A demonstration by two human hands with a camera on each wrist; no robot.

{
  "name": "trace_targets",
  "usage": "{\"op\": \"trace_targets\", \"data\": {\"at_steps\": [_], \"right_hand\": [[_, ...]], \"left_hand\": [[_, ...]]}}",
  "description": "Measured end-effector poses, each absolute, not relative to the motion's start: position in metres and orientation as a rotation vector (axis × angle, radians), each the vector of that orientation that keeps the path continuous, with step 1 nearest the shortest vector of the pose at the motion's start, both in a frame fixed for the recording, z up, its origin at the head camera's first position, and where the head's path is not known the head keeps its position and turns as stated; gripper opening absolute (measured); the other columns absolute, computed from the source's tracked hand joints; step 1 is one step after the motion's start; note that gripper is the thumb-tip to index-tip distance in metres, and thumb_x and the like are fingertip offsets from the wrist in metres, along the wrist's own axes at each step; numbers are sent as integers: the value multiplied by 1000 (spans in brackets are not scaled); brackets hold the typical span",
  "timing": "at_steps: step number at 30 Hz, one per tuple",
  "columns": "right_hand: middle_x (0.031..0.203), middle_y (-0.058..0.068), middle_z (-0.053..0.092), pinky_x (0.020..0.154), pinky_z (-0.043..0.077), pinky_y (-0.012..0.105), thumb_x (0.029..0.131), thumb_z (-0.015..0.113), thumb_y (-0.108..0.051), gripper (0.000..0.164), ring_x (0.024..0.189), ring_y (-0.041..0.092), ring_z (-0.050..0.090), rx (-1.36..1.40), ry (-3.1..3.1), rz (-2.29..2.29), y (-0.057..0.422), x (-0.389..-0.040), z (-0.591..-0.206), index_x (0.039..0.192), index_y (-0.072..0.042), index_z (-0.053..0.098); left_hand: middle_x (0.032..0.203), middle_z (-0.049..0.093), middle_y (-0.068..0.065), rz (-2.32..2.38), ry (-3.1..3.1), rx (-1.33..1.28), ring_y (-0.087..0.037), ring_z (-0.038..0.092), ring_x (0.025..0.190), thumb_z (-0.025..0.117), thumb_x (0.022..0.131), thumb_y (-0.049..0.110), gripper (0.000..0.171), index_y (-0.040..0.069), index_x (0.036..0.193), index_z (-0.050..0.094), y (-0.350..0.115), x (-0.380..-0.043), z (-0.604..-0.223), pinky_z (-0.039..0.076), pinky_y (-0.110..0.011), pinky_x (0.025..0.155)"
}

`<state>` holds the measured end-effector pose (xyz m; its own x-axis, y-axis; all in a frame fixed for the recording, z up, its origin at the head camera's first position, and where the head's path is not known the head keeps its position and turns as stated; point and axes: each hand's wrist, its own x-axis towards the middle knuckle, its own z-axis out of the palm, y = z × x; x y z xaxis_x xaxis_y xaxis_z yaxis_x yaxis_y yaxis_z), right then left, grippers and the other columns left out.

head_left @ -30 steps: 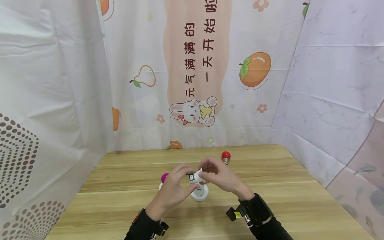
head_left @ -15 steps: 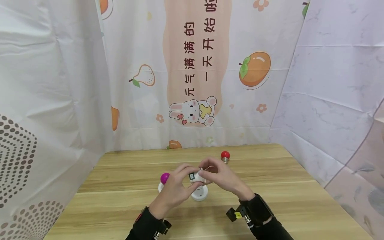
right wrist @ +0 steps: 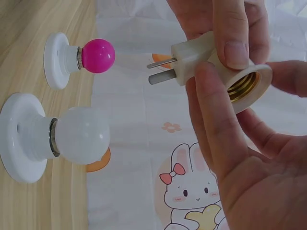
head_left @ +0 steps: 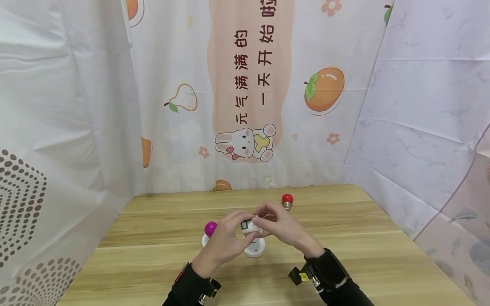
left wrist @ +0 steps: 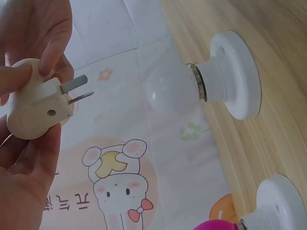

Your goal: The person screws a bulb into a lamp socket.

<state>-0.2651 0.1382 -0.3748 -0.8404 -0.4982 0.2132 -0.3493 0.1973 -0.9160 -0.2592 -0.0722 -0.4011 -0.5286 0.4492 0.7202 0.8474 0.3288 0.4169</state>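
Note:
Between both hands, above the table, is a white plug-in bulb socket [head_left: 249,226] with a dark printed square on its end. My left hand [head_left: 226,241] pinches it from the left, thumb below and fingers above. From the other side my right hand [head_left: 281,226] holds it with thumb and fingers. Two flat metal prongs stick out of the socket [left wrist: 41,103] in the left wrist view. In the right wrist view the threaded brass opening of the socket [right wrist: 244,88] shows, with no bulb in it. Fingers cover part of its body.
A white bulb [right wrist: 84,135] sits in a round white lamp base [head_left: 255,249] just below the hands. Left of it stands a magenta bulb [head_left: 210,228] in a similar base. Farther back, a loose red bulb [head_left: 287,199] lies on the wooden table [head_left: 153,263]. Printed curtains surround the table.
Both hands keep hold of the socket in almost the same place. The socket has turned slightly, and my left wrist has shifted a little to the right.

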Motion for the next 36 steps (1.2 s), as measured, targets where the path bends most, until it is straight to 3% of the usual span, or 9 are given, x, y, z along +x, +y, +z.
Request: {"op": "trace_targets", "data": {"at_steps": [11,19,24,30,36], "right_hand": [[109,16,62,77,61,37,102,63,-26,36,94,27,69,-867,2399,-1571,141,-274,-363,124,2,59],[103,9,68,77,59,38,101,64,-26,33,88,24,67,-875,2638,-1470,157,-293,-349,121,1,64],[103,4,69,84,51,37,100,65,-25,29,95,20,64,-846,2874,-1325,166,-307,-346,119,-3,66],[117,18,66,83,57,44,100,64,-19,33,107,33,63,-731,3016,-1278,172,-330,-350,126,1,63],[131,25,60,101,46,55,98,64,-17,38,123,41,55,-617,3141,-1126,179,-356,-362,130,3,62]], "left_hand": [[116,68,-3,-1068,-2170,-1130,-17,63,112,82,86,12,36,5,118,69,-74,-260,-398,55,-33,93],[114,68,-5,-1051,-2188,-1118,-16,64,107,83,85,12,35,4,116,68,-77,-260,-397,55,-30,89],[114,69,-6,-1060,-2195,-1112,-16,64,106,82,85,12,36,3,117,68,-78,-260,-397,56,-30,88],[113,69,-5,-1070,-2192,-1118,-16,65,106,82,85,12,35,3,116,68,-79,-261,-396,56,-30,88],[113,69,-4,-1083,-2194,-1116,-16,64,105,82,85,12,34,4,116,68,-79,-260,-395,56,-30,88]]}}
